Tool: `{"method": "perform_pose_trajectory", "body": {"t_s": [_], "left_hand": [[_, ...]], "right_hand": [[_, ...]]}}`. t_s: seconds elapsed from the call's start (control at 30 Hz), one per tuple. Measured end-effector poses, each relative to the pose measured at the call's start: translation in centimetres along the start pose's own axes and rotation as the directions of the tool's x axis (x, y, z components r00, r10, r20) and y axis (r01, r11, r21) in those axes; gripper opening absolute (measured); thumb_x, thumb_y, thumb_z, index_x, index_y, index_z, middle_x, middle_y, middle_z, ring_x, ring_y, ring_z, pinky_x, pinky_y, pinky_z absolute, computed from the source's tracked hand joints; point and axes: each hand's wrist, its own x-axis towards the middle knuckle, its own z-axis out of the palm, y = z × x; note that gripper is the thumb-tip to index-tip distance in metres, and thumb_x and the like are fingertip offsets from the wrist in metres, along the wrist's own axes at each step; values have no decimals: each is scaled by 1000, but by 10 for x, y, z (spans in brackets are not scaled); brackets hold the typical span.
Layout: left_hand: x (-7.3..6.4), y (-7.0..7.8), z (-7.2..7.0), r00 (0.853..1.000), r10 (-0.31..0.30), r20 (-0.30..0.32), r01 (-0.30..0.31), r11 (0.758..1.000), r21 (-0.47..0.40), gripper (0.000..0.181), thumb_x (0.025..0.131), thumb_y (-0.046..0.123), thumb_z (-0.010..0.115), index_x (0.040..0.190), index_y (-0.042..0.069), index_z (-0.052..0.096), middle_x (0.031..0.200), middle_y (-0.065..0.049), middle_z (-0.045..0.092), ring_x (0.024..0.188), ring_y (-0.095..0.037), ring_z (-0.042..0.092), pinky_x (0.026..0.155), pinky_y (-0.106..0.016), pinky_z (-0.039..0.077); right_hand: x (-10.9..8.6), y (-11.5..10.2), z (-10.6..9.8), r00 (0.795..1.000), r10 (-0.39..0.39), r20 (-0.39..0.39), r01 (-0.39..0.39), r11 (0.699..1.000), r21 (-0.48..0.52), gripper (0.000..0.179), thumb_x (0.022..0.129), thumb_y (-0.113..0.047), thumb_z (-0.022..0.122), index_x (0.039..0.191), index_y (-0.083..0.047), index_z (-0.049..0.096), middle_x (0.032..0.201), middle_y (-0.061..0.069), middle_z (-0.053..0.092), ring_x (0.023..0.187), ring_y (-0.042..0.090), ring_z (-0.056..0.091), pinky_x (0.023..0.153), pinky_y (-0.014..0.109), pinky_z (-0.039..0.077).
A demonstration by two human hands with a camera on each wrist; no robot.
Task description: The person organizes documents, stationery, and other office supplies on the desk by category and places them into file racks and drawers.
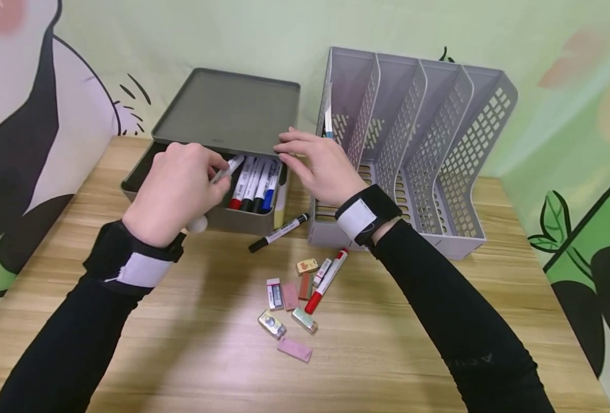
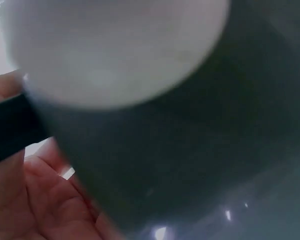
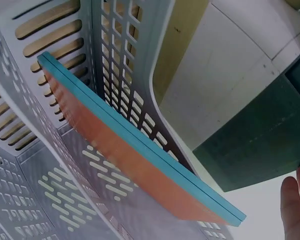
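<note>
My left hand (image 1: 173,186) pinches a white marker (image 1: 231,166) over the open grey box (image 1: 233,222). Inside the box, several whiteboard markers (image 1: 255,180) with red, black and blue caps lie side by side. The box's grey lid (image 1: 227,112) is tilted back over its rear part. At the lid's front right corner, my right hand (image 1: 323,166) holds the edge with thumb and fingertips. Dark, blurred surfaces fill most of the left wrist view, with part of the left hand (image 2: 55,200) at its lower left.
A grey file rack (image 1: 398,143) stands right of the box, with a blue-and-orange book (image 3: 140,145) in one end compartment. Before them lie a black-capped marker (image 1: 279,232), a red marker (image 1: 327,281) and several small erasers (image 1: 290,296). A yellow-and-white item (image 1: 280,206) stands against the box.
</note>
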Motion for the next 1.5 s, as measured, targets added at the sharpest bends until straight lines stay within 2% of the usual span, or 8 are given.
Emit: {"method": "perform_pose_trajectory", "body": {"t_s": [0.3, 0.43, 0.73, 0.87, 1.0, 1.17, 1.3, 1.5], "left_hand": [[9, -7, 14, 1000, -22, 15, 22, 1000, -12, 24, 88, 12, 61, 101, 0, 78, 97, -19, 73, 76, -29, 64, 58, -43, 47], [12, -9, 20, 996, -47, 73, 51, 998, -49, 29, 91, 11, 57, 108, -2, 75, 101, -21, 71, 65, -27, 60, 53, -40, 45], [13, -15, 23, 986, -47, 162, 58, 996, -67, 36, 96, 20, 51, 113, -2, 74, 90, -14, 68, 67, -24, 58, 59, -38, 45], [11, -17, 21, 984, -42, 175, 57, 995, -85, 35, 96, 22, 50, 105, 1, 76, 72, -8, 61, 59, -21, 56, 56, -36, 43], [7, -15, 19, 989, -23, 147, 37, 995, -96, 33, 97, 24, 48, 93, 6, 75, 63, -4, 54, 56, -20, 53, 56, -36, 40], [-3, -9, 22, 997, 73, -16, -75, 991, -112, 30, 97, 21, 51, 101, 3, 75, 82, -9, 68, 66, -21, 59, 61, -38, 46], [-16, -5, 27, 963, 171, -209, -201, 971, -132, 25, 94, 17, 54, 102, 1, 72, 90, -10, 68, 80, -22, 61, 71, -38, 49], [-43, 1, 36, 841, 359, -405, -437, 892, -115, 11, 89, 9, 58, 94, 1, 65, 80, -6, 58, 76, -16, 52, 66, -30, 44]], "right_hand": [[3, -1, 2, 1000, 13, 15, -13, 1000, 5, 35, 102, -25, 51, 127, -8, 69, 141, 9, 58, 139, 17, 44, 109, 25, 35], [2, 0, 2, 1000, 16, 13, -16, 1000, 16, 35, 101, -25, 51, 126, -8, 69, 140, 8, 58, 139, 16, 44, 107, 25, 36], [2, 1, 3, 1000, 18, 6, -18, 999, 30, 35, 101, -25, 52, 126, -8, 70, 140, 8, 59, 138, 17, 44, 106, 25, 38], [1, 1, 4, 1000, 22, 5, -22, 999, 36, 36, 102, -25, 51, 127, -8, 69, 141, 8, 58, 139, 16, 44, 101, 24, 40], [-3, 2, 6, 999, 35, -3, -35, 996, 83, 38, 102, -26, 49, 130, -7, 67, 145, 7, 54, 141, 13, 40, 107, 23, 35], [-14, 4, 9, 999, 35, -41, -28, 987, 161, 44, 104, -28, 45, 140, -7, 58, 154, 5, 43, 142, 11, 37, 112, 22, 27], [-29, 5, 15, 993, 26, -114, -3, 981, 194, 48, 105, -29, 42, 145, -6, 52, 157, 9, 39, 141, 16, 39, 112, 26, 29], [-55, 7, 24, 965, -6, -262, 67, 972, 226, 37, 102, -17, 47, 131, 1, 60, 136, 15, 57, 118, 22, 56, 100, 35, 44]]}}
